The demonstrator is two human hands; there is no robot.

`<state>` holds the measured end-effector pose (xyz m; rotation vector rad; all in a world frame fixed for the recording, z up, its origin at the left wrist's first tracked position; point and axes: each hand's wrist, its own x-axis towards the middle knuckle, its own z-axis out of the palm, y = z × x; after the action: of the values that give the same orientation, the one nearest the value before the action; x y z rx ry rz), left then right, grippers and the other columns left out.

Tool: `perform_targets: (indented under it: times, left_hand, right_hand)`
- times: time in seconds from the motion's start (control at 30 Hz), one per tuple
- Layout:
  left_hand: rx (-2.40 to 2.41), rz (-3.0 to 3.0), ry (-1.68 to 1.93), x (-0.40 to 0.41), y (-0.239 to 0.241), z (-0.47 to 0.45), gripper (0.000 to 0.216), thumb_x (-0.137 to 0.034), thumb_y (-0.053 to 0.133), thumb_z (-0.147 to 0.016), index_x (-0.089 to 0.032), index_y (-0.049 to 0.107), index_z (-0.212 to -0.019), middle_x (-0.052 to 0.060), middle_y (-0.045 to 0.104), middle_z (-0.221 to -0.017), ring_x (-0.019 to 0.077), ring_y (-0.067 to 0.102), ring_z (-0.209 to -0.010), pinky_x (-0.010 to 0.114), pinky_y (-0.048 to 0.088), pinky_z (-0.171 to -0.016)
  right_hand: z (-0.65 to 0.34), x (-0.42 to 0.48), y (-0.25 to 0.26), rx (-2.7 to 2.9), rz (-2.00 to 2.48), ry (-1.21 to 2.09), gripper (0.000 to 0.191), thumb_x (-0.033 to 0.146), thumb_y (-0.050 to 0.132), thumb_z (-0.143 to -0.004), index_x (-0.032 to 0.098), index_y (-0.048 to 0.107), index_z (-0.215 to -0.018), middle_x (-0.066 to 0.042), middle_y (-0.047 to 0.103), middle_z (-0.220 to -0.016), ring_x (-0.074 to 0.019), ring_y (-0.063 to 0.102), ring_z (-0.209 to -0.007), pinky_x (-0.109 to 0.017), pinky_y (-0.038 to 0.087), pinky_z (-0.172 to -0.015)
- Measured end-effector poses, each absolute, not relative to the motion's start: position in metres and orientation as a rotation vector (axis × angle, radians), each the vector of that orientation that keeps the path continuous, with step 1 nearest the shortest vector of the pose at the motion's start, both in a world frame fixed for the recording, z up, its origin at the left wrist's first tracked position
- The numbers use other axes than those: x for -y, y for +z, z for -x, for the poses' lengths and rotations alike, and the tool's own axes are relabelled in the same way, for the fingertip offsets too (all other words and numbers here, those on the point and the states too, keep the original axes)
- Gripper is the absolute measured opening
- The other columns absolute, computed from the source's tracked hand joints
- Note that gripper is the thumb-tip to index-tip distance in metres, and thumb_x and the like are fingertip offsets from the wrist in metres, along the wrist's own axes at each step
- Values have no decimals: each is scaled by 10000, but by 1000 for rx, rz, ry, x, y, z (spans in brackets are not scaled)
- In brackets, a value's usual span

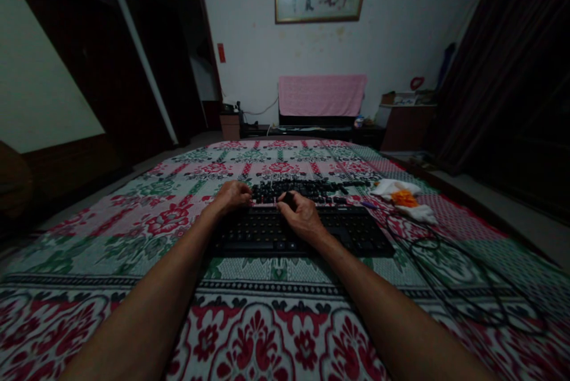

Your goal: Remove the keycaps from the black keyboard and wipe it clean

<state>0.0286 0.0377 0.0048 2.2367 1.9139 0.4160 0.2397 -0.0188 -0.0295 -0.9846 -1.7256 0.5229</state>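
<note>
A black keyboard with its keycaps off lies on a bed covered by a red, green and white floral cloth. Behind it sits a row of loose black keycaps. My left hand rests curled at the left end of that row, fingers closed on the keycaps there. My right hand hovers over the keyboard's far edge, thumb and fingers pinched on a single black keycap.
A black cable loops over the cloth at the right. White cloths with an orange piece lie beside the keyboard's right end. Beyond the bed stand a pink-draped cabinet, a brown side table and dark wardrobes at left.
</note>
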Motion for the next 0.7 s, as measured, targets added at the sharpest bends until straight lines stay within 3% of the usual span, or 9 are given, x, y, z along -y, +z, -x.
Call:
perform_targets:
  times: [0.37, 0.7]
  left_hand:
    - [-1807, -2290, 438, 5, 1, -8, 299, -287, 492, -706, -196, 702, -899, 11, 699, -842, 161, 614, -773, 218, 409, -657]
    - [-1756, -2362, 449, 2, -4, -6, 303, -237, 494, -714, -189, 702, -930, 23, 706, -876, 164, 617, -802, 212, 424, -668]
  right_hand:
    - [-215, 42, -14, 1885, 766, 804, 183, 309, 524, -779, 170, 591, -877, 21, 554, -683, -102, 497, -620, -200, 384, -587]
    - [-204, 41, -27, 1973, 734, 811, 174, 295, 518, -785, 166, 602, -866, 20, 550, -702, -97, 475, -626, -200, 383, -602]
